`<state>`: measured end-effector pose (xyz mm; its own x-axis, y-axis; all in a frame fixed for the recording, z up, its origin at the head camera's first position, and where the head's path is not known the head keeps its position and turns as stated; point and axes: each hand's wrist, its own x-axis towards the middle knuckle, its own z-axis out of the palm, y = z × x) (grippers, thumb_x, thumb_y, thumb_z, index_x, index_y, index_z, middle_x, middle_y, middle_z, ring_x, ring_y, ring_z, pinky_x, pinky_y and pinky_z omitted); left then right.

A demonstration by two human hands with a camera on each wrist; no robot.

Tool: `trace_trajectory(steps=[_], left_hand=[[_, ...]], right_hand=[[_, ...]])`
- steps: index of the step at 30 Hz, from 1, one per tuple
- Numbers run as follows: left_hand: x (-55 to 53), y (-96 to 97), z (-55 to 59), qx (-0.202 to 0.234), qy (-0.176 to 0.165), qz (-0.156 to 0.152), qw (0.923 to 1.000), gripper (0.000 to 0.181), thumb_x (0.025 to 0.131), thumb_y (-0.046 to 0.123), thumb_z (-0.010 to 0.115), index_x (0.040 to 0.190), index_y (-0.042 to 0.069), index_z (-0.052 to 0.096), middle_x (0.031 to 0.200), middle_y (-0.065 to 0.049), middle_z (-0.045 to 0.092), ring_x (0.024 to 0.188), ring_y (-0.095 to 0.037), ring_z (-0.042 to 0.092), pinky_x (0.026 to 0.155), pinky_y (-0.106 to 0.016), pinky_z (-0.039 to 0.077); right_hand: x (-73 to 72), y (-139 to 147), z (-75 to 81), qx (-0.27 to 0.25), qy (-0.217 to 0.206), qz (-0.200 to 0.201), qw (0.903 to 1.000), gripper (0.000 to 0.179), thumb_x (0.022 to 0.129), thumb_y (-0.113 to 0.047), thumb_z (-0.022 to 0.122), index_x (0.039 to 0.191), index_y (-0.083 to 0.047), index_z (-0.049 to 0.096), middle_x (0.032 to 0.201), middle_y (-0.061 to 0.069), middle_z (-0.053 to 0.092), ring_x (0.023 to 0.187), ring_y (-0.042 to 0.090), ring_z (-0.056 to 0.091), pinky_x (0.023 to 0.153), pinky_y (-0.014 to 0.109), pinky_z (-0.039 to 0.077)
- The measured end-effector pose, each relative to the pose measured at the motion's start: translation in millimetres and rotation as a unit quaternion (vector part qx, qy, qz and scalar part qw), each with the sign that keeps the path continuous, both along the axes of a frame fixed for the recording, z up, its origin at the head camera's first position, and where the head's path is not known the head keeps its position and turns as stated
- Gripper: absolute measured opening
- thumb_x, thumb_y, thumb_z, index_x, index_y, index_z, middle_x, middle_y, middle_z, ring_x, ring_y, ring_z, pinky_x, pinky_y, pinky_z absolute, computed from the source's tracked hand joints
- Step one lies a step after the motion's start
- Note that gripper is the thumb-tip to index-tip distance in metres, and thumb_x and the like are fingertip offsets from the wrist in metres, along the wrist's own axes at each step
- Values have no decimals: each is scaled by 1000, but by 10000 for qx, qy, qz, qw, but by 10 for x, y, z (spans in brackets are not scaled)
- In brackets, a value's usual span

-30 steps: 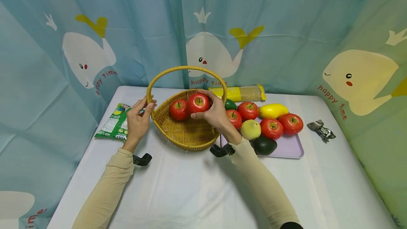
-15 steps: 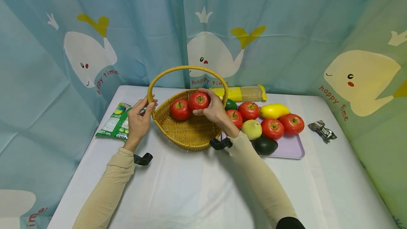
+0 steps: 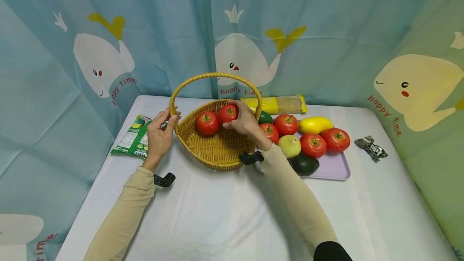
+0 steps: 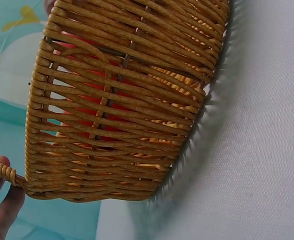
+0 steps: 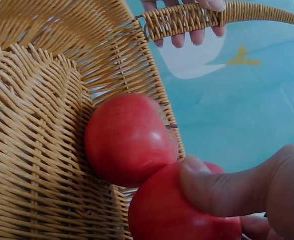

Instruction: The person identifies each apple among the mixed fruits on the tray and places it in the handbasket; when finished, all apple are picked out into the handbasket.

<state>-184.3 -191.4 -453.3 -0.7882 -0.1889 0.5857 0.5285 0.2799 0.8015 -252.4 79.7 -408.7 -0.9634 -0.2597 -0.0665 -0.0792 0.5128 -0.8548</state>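
A wicker basket point(image 3: 214, 152) with a tall hoop handle stands on the white table. My left hand point(image 3: 159, 134) pinches the left base of that handle between thumb and fingers; the right wrist view shows its fingertips point(image 5: 196, 36) around the woven part. Inside the basket, my right hand point(image 3: 244, 120) grips a red apple point(image 3: 227, 113), thumb on one side. A second red apple point(image 3: 207, 123) lies to its left against the basket wall, and the two overlap in the right wrist view. Through the weave in the left wrist view, red fruit point(image 4: 112, 107) shows.
Right of the basket, a lilac tray point(image 3: 338, 168) bears several red apples point(image 3: 313, 145), a yellow mango point(image 3: 315, 125), a pale green fruit point(image 3: 289, 146) and a dark avocado point(image 3: 305, 165). A yellow noodle packet point(image 3: 275, 104) lies behind, a green snack bag point(image 3: 132, 138) left, a dark wrapper point(image 3: 371, 148) far right.
My right hand has lowered the gripped apple slightly, deeper toward the back of the basket beside the other apple. The left hand keeps its hold on the handle.
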Motion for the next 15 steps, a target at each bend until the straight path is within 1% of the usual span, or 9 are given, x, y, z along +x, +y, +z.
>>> trace_trajectory(steps=[8,15], left_hand=[[-13,4,-3,18,-41,84,10000,30,104,1,65,133,-2,72,113,-23,74,101,-4,70,79,-12,58],[-30,13,-24,27,4,62,10000,30,104,0,65,133,-3,72,113,-24,74,101,-4,70,79,-13,59]], right_hand=[[-53,-6,7,18,-54,50,10000,84,84,3,84,158,-7,47,156,21,46,135,43,53,113,57,50],[-92,-8,-25,118,-66,-16,9999,82,79,2,88,153,-4,53,152,24,50,133,42,55,110,55,53]])
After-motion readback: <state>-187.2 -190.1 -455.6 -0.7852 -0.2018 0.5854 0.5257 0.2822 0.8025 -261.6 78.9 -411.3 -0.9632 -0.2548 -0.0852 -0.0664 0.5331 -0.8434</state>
